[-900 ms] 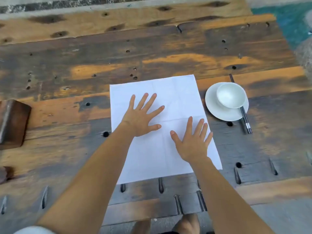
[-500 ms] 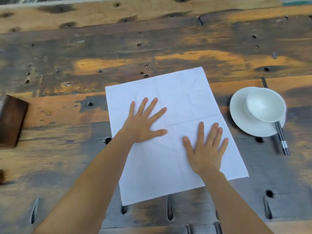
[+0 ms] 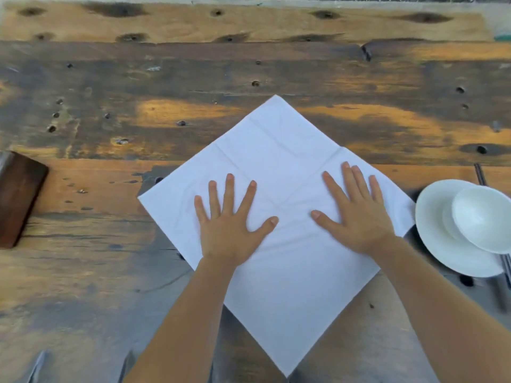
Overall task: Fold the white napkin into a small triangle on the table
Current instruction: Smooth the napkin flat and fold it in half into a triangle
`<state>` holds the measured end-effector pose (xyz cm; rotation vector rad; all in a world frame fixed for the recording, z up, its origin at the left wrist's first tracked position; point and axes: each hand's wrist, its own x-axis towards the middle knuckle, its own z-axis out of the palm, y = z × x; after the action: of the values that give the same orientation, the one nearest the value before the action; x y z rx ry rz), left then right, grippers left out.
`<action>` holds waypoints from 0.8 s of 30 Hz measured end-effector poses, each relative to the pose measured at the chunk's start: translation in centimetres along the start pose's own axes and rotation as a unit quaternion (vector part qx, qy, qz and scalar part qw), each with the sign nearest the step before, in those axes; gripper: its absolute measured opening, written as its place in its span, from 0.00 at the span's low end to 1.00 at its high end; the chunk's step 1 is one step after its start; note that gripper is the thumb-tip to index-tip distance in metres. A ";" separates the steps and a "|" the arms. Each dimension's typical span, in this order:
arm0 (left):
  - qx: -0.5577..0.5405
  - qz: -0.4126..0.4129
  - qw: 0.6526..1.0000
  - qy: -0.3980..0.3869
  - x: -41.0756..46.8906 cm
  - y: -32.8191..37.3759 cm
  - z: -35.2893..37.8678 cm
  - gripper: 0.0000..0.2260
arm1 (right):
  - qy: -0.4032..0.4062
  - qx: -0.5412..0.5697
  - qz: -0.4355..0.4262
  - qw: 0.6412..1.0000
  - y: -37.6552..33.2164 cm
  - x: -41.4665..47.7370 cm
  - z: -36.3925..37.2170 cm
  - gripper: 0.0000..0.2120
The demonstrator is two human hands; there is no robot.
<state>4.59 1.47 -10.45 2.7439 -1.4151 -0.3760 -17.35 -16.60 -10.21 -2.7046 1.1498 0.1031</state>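
The white napkin (image 3: 276, 150) lies fully spread on the worn wooden table (image 3: 193, 78), turned like a diamond with one corner pointing away from me and one toward me. Faint crease lines cross it. My left hand (image 3: 231, 228) presses flat on its left half, fingers spread. My right hand (image 3: 356, 214) presses flat on its right half, fingers spread too. Neither hand grips anything. The napkin's right corner nearly touches the white plate.
A white plate (image 3: 437, 244) with a small white bowl (image 3: 486, 217) on it sits at the right edge, with dark chopsticks (image 3: 506, 266) running beneath it. A dark brown wooden block (image 3: 19, 197) lies at the left edge. The tabletop has several holes and slots.
The napkin has rotated clockwise under both flat hands, from nearly square-on to a diamond. My right hand moved up and right; the view shifted closer.
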 end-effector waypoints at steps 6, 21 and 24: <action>-0.012 -0.019 1.000 0.011 0.0 0.4 0.0 0.36 | -0.009 -0.014 -0.025 1.000 0.3 1.6 -0.5 0.41; 0.029 0.082 0.996 0.006 6.5 3.7 -1.0 0.40 | -0.016 0.112 -0.071 0.991 -11.3 12.7 -1.6 0.29; 0.006 0.068 0.997 0.042 6.1 3.9 -0.3 0.39 | -0.051 0.067 -0.074 0.994 -11.7 16.1 -0.8 0.33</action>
<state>4.94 -5.75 -10.82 2.6188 -1.5756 -0.2460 2.25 -20.15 -9.92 -2.6217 0.8906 0.1349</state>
